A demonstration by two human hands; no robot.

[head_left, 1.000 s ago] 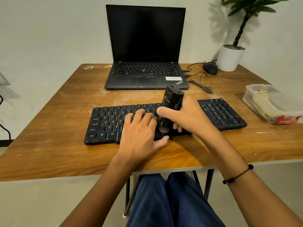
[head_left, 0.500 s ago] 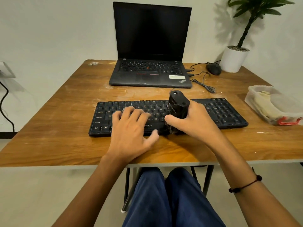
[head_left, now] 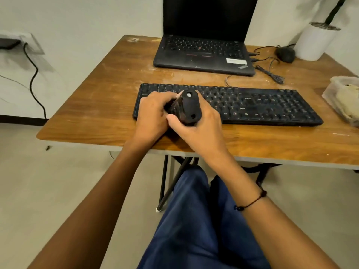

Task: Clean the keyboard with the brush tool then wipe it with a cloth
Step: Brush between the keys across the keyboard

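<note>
The right hand [head_left: 196, 127] gripped the black brush tool [head_left: 187, 107] just left of the frame's centre, thumb and fingers curled round its body, with the butt end and its two small round marks turned toward the camera. The left hand [head_left: 153, 111] lay against the tool's left side over the keyboard's left end, fingers curled; whether it held the tool or merely rested on the keys could not be told. The black keyboard [head_left: 252, 105] stretched across the wooden table [head_left: 97, 105] through the middle of the frame; its key legends were too blurred to read. Behind it, at upper centre, stood an open black laptop [head_left: 204, 53] with a dark screen and a white sticker whose writing was illegible. A translucent container [head_left: 342, 98] holding a pale cloth [head_left: 349, 98] sat at the right edge. A black mouse [head_left: 285, 54] and white plant pot [head_left: 314, 41] occupied the upper right.
</note>
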